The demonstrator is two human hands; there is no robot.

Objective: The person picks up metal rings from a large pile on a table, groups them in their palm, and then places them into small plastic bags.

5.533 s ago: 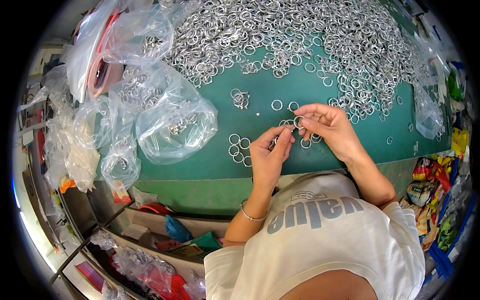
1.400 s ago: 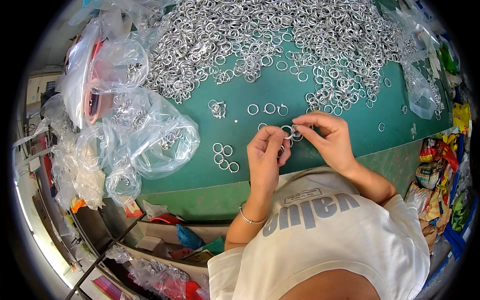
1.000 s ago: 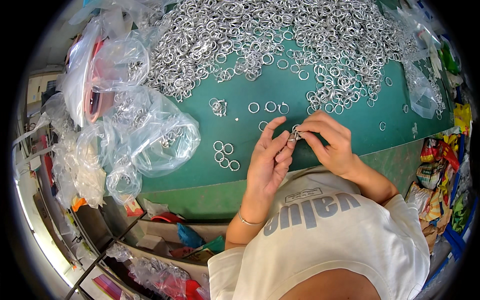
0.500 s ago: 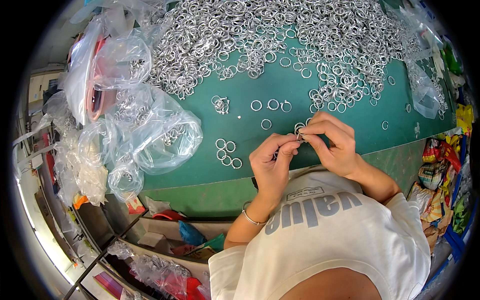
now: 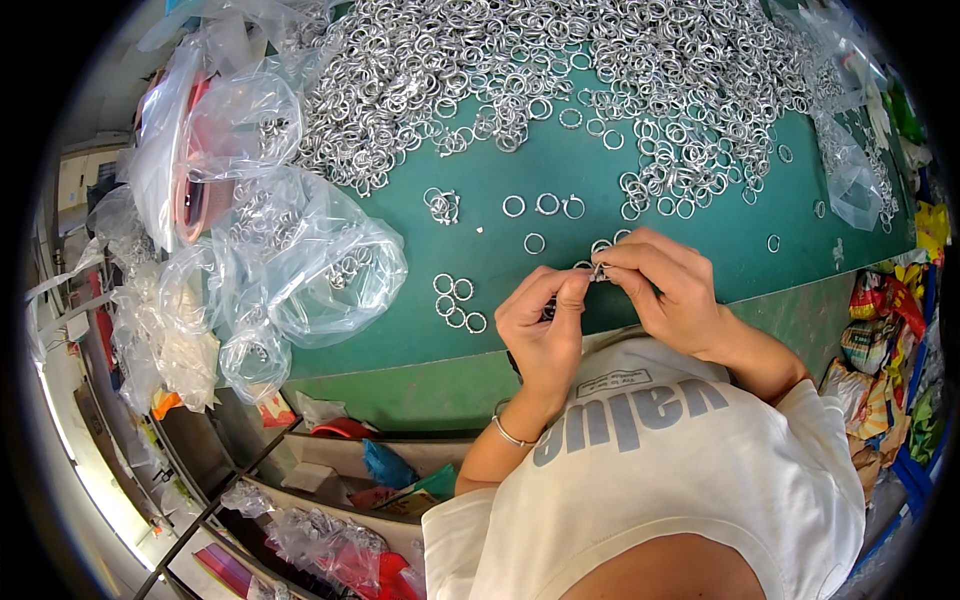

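Observation:
Near the front edge of the green table [image 5: 370, 335], my left hand [image 5: 545, 322] and my right hand [image 5: 668, 285] meet fingertip to fingertip. Both pinch a small silver ring [image 5: 599, 272], mostly covered by the fingers. Something dark and metallic shows inside my curled left fingers, too hidden to make out. Just beyond the fingertips lies another ring [image 5: 600, 247]. To the left of my hands sits a small cluster of beaded-looking rings [image 5: 456, 320]. Farther off are a single ring [image 5: 534, 243], a short row of rings [image 5: 547, 204] and a little stacked bunch [image 5: 442, 207].
A large heap of silver rings [image 5: 420, 85] covers the table's far side. Clear plastic bags [image 5: 340, 300] with rings inside stand at the left, beside a pink basket [image 5: 190, 215]. Another clear bag [image 5: 850, 185] lies at the right. Below the table is a cluttered shelf [image 5: 420, 455].
My fingertips have shifted slightly around the ring, and more of its metal shows between them. Both hands stay in nearly the same place. The rings on the table lie as before.

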